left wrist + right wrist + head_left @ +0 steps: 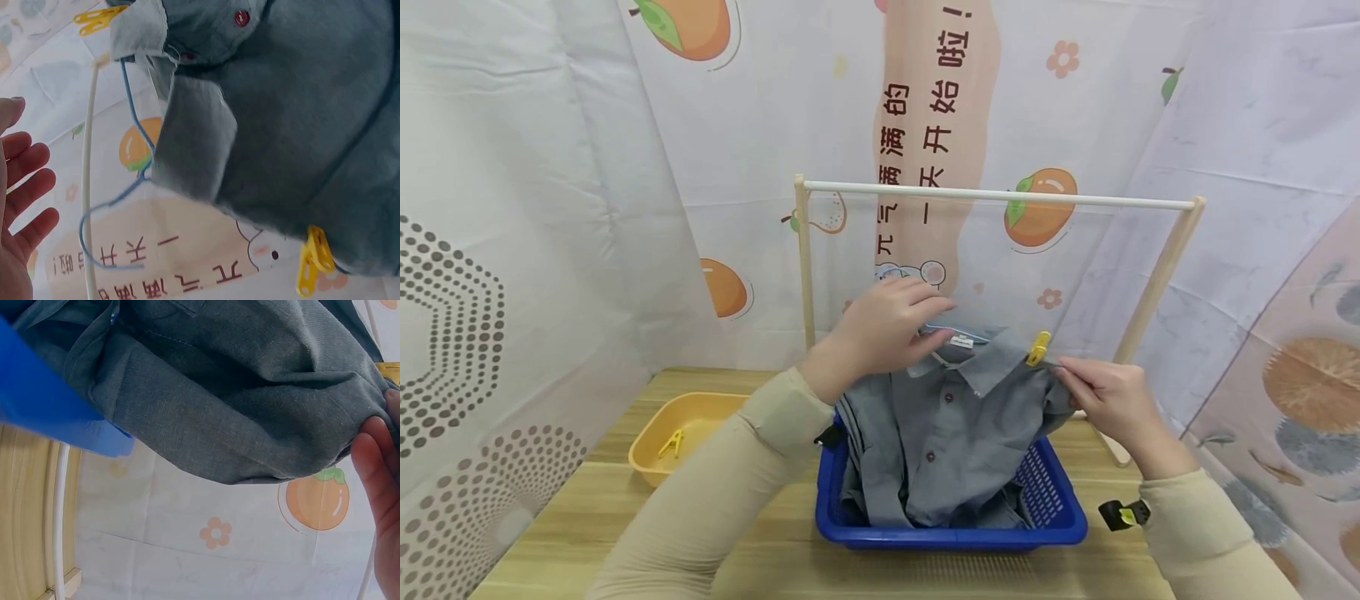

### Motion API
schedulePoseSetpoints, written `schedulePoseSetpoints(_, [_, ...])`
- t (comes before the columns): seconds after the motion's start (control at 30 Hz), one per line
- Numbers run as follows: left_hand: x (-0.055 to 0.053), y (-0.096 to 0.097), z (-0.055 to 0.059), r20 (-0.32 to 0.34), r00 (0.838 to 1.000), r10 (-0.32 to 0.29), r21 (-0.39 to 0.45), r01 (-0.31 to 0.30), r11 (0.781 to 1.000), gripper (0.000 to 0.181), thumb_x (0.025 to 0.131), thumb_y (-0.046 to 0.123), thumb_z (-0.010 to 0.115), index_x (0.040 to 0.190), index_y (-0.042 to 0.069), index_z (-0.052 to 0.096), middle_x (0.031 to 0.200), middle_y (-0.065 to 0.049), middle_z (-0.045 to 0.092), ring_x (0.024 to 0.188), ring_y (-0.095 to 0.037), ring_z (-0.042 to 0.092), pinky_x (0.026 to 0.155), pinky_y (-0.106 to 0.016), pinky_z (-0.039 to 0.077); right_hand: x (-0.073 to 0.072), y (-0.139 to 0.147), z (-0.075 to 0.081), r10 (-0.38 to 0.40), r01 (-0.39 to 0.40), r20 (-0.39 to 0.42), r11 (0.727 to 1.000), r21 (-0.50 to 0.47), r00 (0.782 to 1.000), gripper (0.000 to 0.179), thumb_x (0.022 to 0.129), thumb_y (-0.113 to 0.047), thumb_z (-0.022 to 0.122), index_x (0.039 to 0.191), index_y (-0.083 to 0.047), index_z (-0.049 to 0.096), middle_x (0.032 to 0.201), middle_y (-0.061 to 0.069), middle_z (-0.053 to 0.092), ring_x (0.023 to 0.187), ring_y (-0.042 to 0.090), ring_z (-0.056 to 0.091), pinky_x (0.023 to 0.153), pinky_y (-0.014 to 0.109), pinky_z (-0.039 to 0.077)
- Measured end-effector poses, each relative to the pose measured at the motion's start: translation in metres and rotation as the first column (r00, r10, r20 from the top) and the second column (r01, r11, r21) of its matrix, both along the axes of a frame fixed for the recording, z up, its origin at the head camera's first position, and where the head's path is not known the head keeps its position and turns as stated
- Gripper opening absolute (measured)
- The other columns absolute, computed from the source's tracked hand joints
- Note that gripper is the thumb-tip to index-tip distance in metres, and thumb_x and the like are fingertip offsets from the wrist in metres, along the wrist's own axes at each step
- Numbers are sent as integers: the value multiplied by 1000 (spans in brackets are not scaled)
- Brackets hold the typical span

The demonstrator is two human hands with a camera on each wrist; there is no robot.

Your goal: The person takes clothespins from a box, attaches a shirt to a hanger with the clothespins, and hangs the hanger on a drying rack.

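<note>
A grey button-up shirt [943, 442] hangs on a thin blue hanger [130, 100], its lower part inside a blue basket [955, 537]. Yellow clothespins clip both shoulders: one [1038, 348] shows in the head view, the other [314, 259] in the left wrist view. My right hand [1108, 396] pinches the shirt near the shoulder, just outside the clothespin. By the collar, my left hand [887, 321] is raised with relaxed fingers. The left wrist view shows a gap between those fingers [34, 187] and the hanger's hook [84, 234].
Behind the basket stands a rack with a white bar [1000, 195] and wooden posts [1161, 275]. A yellow basin [638, 454] holding a yellow clothespin [672, 443] is at the left on the wooden table [767, 533]. Printed curtains surround the table.
</note>
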State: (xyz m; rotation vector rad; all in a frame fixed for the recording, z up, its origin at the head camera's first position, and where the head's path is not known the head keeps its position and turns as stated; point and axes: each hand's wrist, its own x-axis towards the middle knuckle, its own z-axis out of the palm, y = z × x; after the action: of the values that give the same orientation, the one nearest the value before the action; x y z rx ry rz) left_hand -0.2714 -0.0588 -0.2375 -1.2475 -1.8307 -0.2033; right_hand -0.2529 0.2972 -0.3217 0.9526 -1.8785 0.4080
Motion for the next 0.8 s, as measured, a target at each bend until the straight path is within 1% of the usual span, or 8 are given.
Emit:
schedulePoseSetpoints(0.13, [1,-14,1,-8,1000,-21,38,22,999,31,94,28,73,113,4,74,107,-7,73,99,-26,67,92,-39,52,1,3,-1,-17,17,-3,1000,-9,1000,50,107,-44,52,98,-4,81,64,-5,69,46,3,56,46,27,50])
schedulePoseSetpoints(0.23, [2,-25,0,-7,1000,-22,72,23,997,29,92,25,75,111,2,75,105,-9,73,93,-25,67,85,-38,54,2,4,-1,-33,33,-2,999,-12,999,51,107,-44,51,98,-3,81,63,-6,67,46,2,55,46,27,50])
schedulePoseSetpoints(0.37, [0,-40,-4,20,1000,13,121,-16,992,30,92,24,75,110,1,74,103,-10,73,93,-26,67,84,-39,56,4,5,-1,-48,48,-12,999,-12,999,49,107,-42,51,98,-4,80,62,-5,67,47,3,56,46,28,50])
schedulePoseSetpoints(0.47, [-3,-52,-7,48,998,44,159,-51,986,31,93,24,74,113,0,73,106,-11,72,97,-27,68,87,-40,56,4,5,0,-66,66,-27,998,-13,997,48,108,-41,51,98,-4,80,63,-4,68,47,4,57,47,29,50])
schedulePoseSetpoints(0.57, [-5,-64,-10,66,996,60,198,-72,978,32,92,23,74,115,0,73,107,-12,73,99,-28,68,87,-41,56,5,5,0,-90,90,-36,996,-22,995,50,108,-42,50,97,-4,80,62,-3,68,47,6,57,47,32,50])
schedulePoseSetpoints(0.67, [-6,-72,-11,78,995,62,220,-78,972,33,91,22,74,115,-1,73,107,-13,73,99,-29,68,87,-42,57,6,6,0,-113,111,-51,993,-31,992,51,108,-43,50,97,-3,80,60,-3,66,46,7,57,47,35,50])
schedulePoseSetpoints(0.8, [-6,-80,-12,75,995,69,233,-84,969,33,90,21,76,114,-2,73,106,-14,73,98,-29,68,87,-43,57,6,7,-1,-131,128,-67,991,-43,989,53,108,-44,49,97,-2,80,59,-2,66,46,10,58,47,39,50])
